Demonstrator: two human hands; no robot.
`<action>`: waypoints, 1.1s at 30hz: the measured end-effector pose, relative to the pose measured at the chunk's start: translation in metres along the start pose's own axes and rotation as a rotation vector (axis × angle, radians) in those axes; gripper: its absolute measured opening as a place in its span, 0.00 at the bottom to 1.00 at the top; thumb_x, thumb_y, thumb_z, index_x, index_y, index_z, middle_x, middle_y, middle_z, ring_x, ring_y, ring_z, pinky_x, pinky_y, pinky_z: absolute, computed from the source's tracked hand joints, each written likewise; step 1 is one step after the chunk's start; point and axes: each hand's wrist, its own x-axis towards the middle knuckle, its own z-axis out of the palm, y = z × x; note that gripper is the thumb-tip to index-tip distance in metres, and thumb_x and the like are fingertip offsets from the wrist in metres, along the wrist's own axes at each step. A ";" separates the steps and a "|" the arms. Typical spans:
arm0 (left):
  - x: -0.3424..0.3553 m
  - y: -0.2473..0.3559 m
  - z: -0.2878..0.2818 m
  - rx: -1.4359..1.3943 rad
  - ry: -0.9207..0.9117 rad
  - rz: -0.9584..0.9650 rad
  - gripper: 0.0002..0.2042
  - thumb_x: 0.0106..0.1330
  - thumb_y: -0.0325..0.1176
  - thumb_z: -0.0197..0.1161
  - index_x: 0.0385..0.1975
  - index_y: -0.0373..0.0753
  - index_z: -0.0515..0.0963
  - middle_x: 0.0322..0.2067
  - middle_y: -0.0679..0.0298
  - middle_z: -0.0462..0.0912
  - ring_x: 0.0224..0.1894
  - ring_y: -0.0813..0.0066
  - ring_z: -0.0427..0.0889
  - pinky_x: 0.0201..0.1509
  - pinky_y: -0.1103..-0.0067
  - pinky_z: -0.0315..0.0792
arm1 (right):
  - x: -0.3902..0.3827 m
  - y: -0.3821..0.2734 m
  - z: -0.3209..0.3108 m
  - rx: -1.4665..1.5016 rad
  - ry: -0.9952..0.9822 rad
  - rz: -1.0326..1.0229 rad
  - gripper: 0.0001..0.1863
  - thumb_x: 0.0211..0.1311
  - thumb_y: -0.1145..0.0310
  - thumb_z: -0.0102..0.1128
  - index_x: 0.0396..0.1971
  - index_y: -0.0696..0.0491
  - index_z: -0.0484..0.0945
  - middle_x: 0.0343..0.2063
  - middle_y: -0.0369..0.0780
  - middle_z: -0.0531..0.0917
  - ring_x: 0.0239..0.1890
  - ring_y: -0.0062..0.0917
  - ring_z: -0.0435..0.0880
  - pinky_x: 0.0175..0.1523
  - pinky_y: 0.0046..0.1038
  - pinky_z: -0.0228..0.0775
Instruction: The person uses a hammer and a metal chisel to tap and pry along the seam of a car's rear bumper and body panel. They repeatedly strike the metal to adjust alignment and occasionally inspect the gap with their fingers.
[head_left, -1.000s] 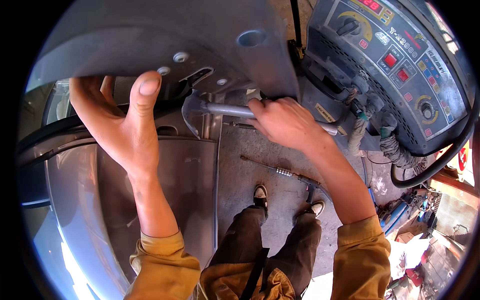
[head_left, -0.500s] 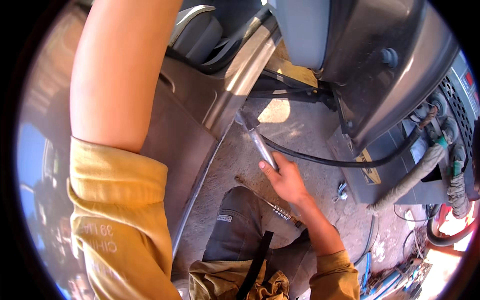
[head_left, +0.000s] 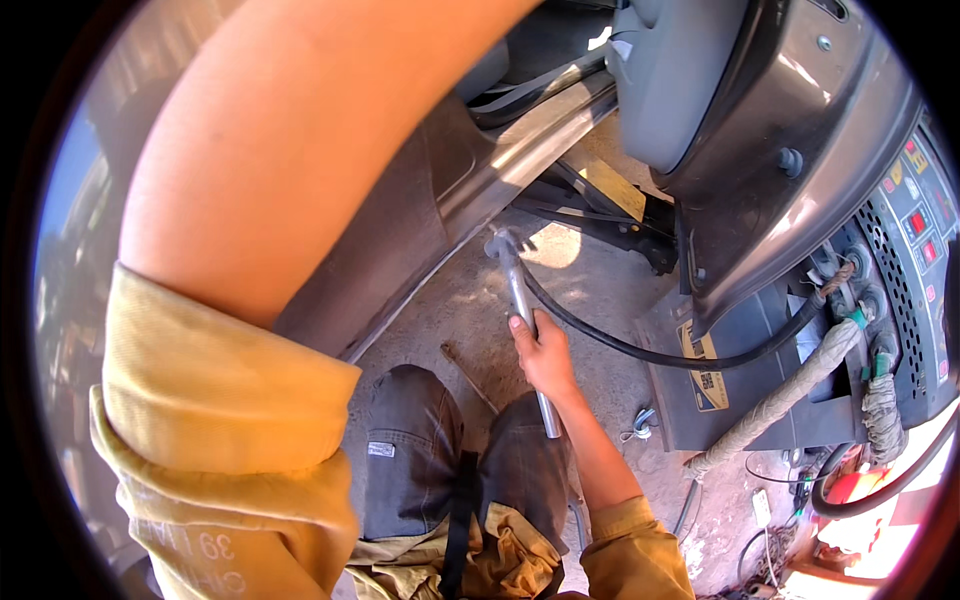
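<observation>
My left forearm (head_left: 280,130) reaches up past the top edge, with its hand out of the picture. Below it runs a bronze car body with a metal door sill (head_left: 515,150). In my right hand (head_left: 540,350) is a grey metal tool (head_left: 514,280) with a tube handle and a flattened head, held over the concrete floor just right of the sill. The handle's lower end reaches my knee. An open bronze car door (head_left: 770,215), with a grey inner panel, hangs at the upper right.
A grey machine (head_left: 905,280) with buttons stands at the right, with wrapped cables (head_left: 765,400) and a black hose (head_left: 650,352). A yellow-and-black metal piece (head_left: 607,185) lies under the door. A long tool (head_left: 465,370) lies near my knees. Cords (head_left: 770,550) clutter the lower right.
My left hand has left the door's underside and gone out of view as the arm stretches upward. My view has swung to the sill; my right hand holds the tool more upright, and my knees are bent.
</observation>
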 end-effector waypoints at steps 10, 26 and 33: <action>-0.050 -0.058 0.076 -0.153 0.323 -0.131 0.41 0.60 0.51 0.68 0.65 0.24 0.64 0.60 0.40 0.74 0.63 0.49 0.75 0.68 0.68 0.68 | 0.011 -0.029 0.039 -0.074 -0.006 -0.168 0.21 0.75 0.52 0.51 0.40 0.58 0.72 0.19 0.50 0.77 0.24 0.47 0.81 0.32 0.42 0.70; -0.188 -0.040 0.221 -0.576 0.268 -0.409 0.39 0.67 0.38 0.61 0.73 0.27 0.49 0.75 0.43 0.47 0.77 0.50 0.50 0.75 0.60 0.54 | 0.019 -0.030 0.052 -0.031 0.055 -0.079 0.15 0.76 0.59 0.53 0.50 0.55 0.74 0.17 0.30 0.70 0.14 0.11 0.64 0.17 0.18 0.54; -0.164 -0.005 0.202 -0.555 0.510 -0.440 0.36 0.64 0.41 0.59 0.69 0.29 0.60 0.70 0.46 0.62 0.71 0.53 0.63 0.68 0.55 0.65 | 0.012 -0.041 0.053 0.017 0.340 -0.298 0.14 0.76 0.62 0.54 0.52 0.54 0.74 0.19 0.31 0.71 0.17 0.10 0.66 0.20 0.17 0.55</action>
